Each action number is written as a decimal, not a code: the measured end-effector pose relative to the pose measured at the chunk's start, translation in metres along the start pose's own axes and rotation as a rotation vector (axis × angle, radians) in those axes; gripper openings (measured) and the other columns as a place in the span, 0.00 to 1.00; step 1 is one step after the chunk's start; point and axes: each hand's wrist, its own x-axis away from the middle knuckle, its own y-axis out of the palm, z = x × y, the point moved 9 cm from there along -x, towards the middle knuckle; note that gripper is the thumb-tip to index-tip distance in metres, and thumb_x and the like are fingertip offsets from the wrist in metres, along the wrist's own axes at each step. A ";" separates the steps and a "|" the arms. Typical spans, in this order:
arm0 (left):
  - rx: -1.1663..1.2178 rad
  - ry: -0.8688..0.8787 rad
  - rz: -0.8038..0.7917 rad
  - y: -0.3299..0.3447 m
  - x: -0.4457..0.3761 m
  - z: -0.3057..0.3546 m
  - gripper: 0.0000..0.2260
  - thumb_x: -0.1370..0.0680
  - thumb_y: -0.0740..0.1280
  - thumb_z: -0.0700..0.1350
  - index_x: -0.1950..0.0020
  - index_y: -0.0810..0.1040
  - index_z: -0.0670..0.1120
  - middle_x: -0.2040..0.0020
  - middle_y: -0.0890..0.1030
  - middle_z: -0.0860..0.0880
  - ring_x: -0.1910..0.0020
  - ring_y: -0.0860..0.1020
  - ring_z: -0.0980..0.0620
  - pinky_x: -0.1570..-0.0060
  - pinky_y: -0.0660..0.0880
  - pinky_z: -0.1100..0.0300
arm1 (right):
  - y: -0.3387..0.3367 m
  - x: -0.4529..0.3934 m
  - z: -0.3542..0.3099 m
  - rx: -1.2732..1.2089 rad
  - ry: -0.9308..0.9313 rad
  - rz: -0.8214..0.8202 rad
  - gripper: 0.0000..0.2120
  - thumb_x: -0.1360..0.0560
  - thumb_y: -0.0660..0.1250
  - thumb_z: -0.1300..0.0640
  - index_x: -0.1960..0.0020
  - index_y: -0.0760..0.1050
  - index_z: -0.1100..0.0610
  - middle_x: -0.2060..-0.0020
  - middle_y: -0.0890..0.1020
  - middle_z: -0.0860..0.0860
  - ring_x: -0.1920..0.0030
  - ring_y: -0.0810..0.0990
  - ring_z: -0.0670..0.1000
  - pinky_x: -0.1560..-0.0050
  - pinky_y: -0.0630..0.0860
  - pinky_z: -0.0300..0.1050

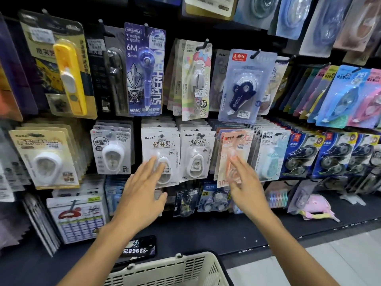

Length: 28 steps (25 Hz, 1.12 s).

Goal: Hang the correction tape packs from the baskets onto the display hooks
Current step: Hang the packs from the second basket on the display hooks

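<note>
Both hands flat on hung packs, gripping nothing.
Your left hand (pixel 144 186) presses the white blister-carded correction tape pack (pixel 159 155); right hand (pixel 244 183), beside it, steadies the peach-coloured card pack (pixel 231 155). Push both squarely back.

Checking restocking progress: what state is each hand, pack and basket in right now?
left hand: open, fingers over the white BoBo pack
right hand: open, fingers on the pink pack
white BoBo pack: hanging
pink pack: hanging, tilted
basket: below the hands, contents not visible
</note>
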 end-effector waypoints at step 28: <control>-0.036 -0.683 -0.971 0.306 0.326 -0.238 0.37 0.24 0.74 0.46 0.19 0.60 0.49 0.24 0.72 0.43 0.29 0.75 0.43 0.31 0.73 0.51 | 0.388 0.351 0.089 0.087 0.212 -1.342 0.58 0.34 0.80 0.45 0.18 0.44 0.49 0.18 0.51 0.51 0.20 0.54 0.58 0.23 0.58 0.61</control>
